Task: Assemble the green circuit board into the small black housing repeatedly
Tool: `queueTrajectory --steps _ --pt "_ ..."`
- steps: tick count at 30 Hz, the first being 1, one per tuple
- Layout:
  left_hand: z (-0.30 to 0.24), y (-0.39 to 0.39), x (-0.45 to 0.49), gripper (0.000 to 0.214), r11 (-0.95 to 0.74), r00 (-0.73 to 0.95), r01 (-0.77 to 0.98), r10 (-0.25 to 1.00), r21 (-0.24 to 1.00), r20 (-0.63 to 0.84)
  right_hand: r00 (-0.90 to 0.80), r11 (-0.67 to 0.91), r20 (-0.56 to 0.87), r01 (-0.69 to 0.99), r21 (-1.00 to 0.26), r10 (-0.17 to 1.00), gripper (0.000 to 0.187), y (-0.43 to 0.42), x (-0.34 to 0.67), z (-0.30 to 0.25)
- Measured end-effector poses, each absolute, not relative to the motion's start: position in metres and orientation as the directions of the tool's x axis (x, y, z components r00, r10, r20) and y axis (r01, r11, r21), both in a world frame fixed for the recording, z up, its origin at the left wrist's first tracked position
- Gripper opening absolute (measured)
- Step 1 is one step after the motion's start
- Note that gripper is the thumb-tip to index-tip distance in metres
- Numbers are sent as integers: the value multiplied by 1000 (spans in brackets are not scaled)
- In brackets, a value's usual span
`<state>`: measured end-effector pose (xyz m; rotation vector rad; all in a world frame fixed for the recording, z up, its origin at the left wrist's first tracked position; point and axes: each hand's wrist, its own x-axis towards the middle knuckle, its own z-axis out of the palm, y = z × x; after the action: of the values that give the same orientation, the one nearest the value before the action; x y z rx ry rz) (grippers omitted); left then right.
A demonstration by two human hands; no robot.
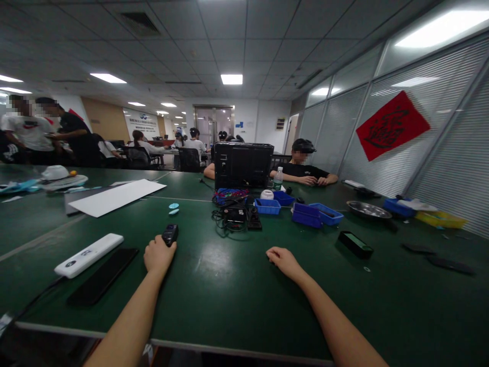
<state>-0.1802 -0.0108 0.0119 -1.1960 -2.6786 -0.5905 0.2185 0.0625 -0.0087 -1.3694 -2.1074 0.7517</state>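
Note:
My left hand [158, 255] rests on the green table [229, 285] with its fingers wrapped round a small black device [170, 234] that sticks out past the knuckles. My right hand [282, 259] lies on the table to the right, fingers curled loosely under, nothing visible in it. Both forearms reach in from the near edge. A white power bank [88, 255] and a black phone [103, 275] lie just left of my left hand.
Ahead sit a tangle of black cables and chargers [235, 216], blue bins [317, 214], a black computer case [243, 165], a metal plate [369, 209] and a black box [355, 244]. A white sheet [116, 196] lies at left. A person [303, 168] sits opposite; others stand far left.

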Motion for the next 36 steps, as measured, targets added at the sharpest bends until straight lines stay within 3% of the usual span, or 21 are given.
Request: queueTrajectory --steps 14,21,36 --pt "10 -4 -112 46 354 -393 919 858 173 331 -364 343 116 659 -669 924 29 61 218 -6" --pt "7 -2 -80 42 324 -365 923 907 206 208 -373 380 153 674 -634 915 30 62 217 -10" --pt "5 -6 10 39 93 -135 976 968 197 210 -314 352 166 757 -551 935 26 53 211 -4"
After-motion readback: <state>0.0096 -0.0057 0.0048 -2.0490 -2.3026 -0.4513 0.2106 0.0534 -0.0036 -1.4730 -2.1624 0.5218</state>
